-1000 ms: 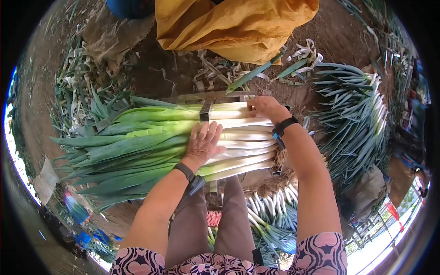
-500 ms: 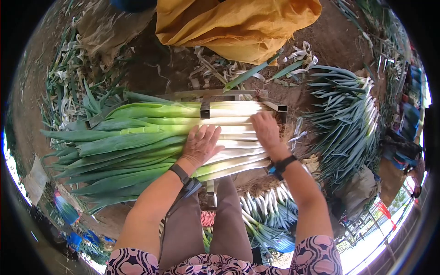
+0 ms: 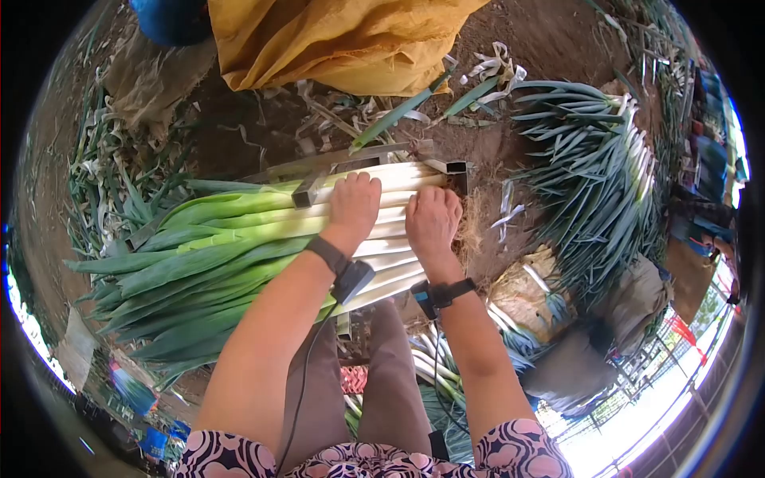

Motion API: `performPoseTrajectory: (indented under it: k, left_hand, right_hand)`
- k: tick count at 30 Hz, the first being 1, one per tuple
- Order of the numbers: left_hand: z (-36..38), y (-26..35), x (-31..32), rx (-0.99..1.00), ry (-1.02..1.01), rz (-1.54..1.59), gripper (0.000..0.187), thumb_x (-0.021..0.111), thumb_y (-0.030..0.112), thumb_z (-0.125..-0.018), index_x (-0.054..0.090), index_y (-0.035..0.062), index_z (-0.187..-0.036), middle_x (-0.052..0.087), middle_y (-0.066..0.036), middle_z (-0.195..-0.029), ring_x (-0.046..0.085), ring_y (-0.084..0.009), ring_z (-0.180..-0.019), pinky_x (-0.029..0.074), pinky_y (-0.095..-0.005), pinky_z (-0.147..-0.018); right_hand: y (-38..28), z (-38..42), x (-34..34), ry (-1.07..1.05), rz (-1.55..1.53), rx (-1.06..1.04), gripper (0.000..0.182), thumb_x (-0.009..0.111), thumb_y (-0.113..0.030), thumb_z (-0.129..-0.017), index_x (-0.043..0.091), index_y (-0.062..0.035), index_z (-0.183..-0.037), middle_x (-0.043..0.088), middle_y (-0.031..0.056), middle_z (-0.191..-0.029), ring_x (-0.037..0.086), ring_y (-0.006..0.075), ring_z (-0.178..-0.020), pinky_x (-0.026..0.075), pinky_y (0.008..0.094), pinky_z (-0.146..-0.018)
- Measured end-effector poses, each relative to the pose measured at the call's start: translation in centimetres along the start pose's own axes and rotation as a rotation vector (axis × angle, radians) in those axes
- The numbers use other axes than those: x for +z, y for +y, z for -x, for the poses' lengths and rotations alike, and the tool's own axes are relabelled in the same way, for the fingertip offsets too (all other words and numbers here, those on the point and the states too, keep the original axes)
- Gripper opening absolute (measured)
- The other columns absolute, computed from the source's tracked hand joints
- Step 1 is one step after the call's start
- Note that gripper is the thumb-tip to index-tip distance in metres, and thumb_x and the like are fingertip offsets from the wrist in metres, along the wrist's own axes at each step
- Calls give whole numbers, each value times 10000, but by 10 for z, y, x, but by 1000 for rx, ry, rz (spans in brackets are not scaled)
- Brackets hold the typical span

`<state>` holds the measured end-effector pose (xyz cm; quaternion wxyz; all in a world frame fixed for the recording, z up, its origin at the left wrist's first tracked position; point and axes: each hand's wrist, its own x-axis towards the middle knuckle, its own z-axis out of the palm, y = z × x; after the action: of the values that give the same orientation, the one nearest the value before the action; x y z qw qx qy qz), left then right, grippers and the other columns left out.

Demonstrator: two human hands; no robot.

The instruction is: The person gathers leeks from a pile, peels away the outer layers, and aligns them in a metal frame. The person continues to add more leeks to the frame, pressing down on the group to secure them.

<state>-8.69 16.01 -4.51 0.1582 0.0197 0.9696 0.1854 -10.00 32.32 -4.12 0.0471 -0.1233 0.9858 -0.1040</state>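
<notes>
A thick layer of leeks (image 3: 231, 239) lies sideways across a metal frame (image 3: 446, 167), white stalks to the right, green leaves fanning left. My left hand (image 3: 353, 205) rests flat on the white stalks near the far side of the stack. My right hand (image 3: 432, 221) presses on the root ends beside it, fingers curled down. Both wrists wear black bands. Neither hand lifts a stalk off the stack.
A yellow sack (image 3: 335, 40) lies on the dirt beyond the frame. A second heap of leeks (image 3: 598, 175) lies to the right. Trimmed leaves (image 3: 103, 159) litter the ground at left. More leeks (image 3: 434, 366) sit below by my legs.
My left hand has slid from the middle of the stack toward its far side. My right hand came back from the far edge to the root ends, close beside the left.
</notes>
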Motion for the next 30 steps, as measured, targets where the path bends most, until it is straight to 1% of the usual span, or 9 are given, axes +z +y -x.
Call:
performPoseTrajectory:
  k: [2,5,11,14,17,20,23,26,30]
  left_hand:
    - [-10,-7,8,17,-33,-20,131,563,135,-842,651,77,-920,602,-125,-897,611,-297,-871,495,-420,-743]
    - [-15,-11,3,47,-143,-31,125,599,152,-852,645,70,-934,608,-135,-910,618,-309,-910,508,-423,-777]
    - [-29,-17,-15,-33,-356,-21,173,620,149,-857,630,54,-1001,622,-167,-987,619,-363,-951,507,-455,-811]
    - [-33,-26,-12,0,-414,5,195,609,162,-871,612,31,-1015,614,-184,-1021,598,-375,-971,490,-463,-841]
    - [-23,-28,-10,-26,-304,124,220,620,188,-874,600,16,-1010,604,-190,-1042,573,-373,-1005,469,-456,-872]
    - [-26,-25,-17,-143,-349,183,260,634,241,-876,598,15,-1000,596,-189,-1059,556,-365,-1023,460,-439,-884]
    - [-27,-30,-9,-14,-302,153,302,639,287,-880,602,14,-1003,596,-182,-1057,561,-360,-1022,467,-442,-879]
    - [-26,-32,-8,91,-318,51,325,615,314,-897,605,8,-1006,598,-183,-1046,568,-356,-1021,472,-447,-876]
    - [-25,-28,-1,61,-305,-18,336,599,329,-906,604,8,-1007,606,-175,-1013,585,-345,-994,485,-440,-855]
  right_hand:
    - [5,-8,-4,-92,59,55,209,591,-261,-846,570,-55,-870,586,121,-957,504,311,-991,361,451,-895]
    - [10,-15,-10,-200,104,21,209,591,-273,-848,585,-65,-867,602,112,-916,509,293,-955,359,431,-857]
    - [10,-34,-24,-471,158,6,221,561,-268,-875,586,-60,-944,658,143,-931,533,306,-944,347,457,-867]
    - [21,-21,-17,-362,-15,-4,264,570,-254,-873,573,-77,-1069,655,149,-1015,531,316,-1033,337,464,-918]
    - [32,-3,-7,-133,-145,-95,334,594,-211,-861,541,-110,-1175,635,144,-1079,504,327,-1141,316,471,-981]
    - [32,-3,-2,-170,-230,-26,376,618,-171,-848,530,-113,-1209,614,138,-1121,468,338,-1204,299,480,-1014]
    - [33,-1,3,-121,-253,-26,372,617,-148,-850,527,-119,-1210,607,142,-1129,464,339,-1204,307,482,-1003]
    - [39,1,7,-157,-352,-53,420,673,-182,-829,516,-89,-1208,570,160,-1172,434,379,-1222,317,484,-1021]
    - [41,1,2,-171,-400,-109,537,774,-246,-768,511,-66,-1201,550,171,-1174,415,408,-1227,320,482,-1040]
